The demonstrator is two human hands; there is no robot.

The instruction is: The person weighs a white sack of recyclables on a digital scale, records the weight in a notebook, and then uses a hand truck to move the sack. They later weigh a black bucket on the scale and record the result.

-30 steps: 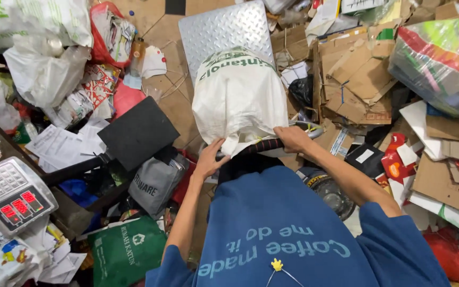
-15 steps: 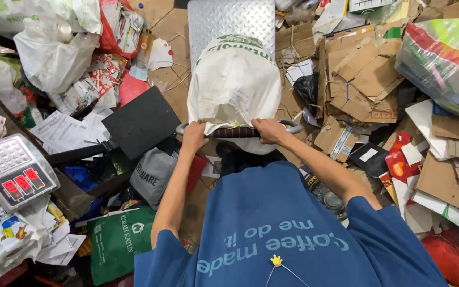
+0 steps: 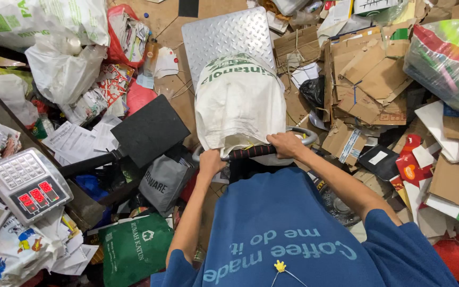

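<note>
Sack [image 3: 240, 103], white with green print, stands at the upper middle of the frame, its base on a ribbed metal plate [image 3: 224, 34] and its near rim at a curved metal bar [image 3: 265, 150]. Left hand [image 3: 211, 162] is closed on the sack's lower left rim beside the bar; right hand [image 3: 285, 144] is wrapped shut around the bar and the cloth at the lower right. Each grip looks fully closed, fingers curled under.

Holding well here seems to call for both hands level, so the sack stays upright and centred on the plate, clear of the cardboard [image 3: 367, 79] piled to the right and the black board [image 3: 150, 130] at the left. A keypad display [image 3: 27, 186] sits at the lower left, with a green bag [image 3: 134, 247] below it. Loose cloth could slip, so pinching it against the bar looks safest.
</note>
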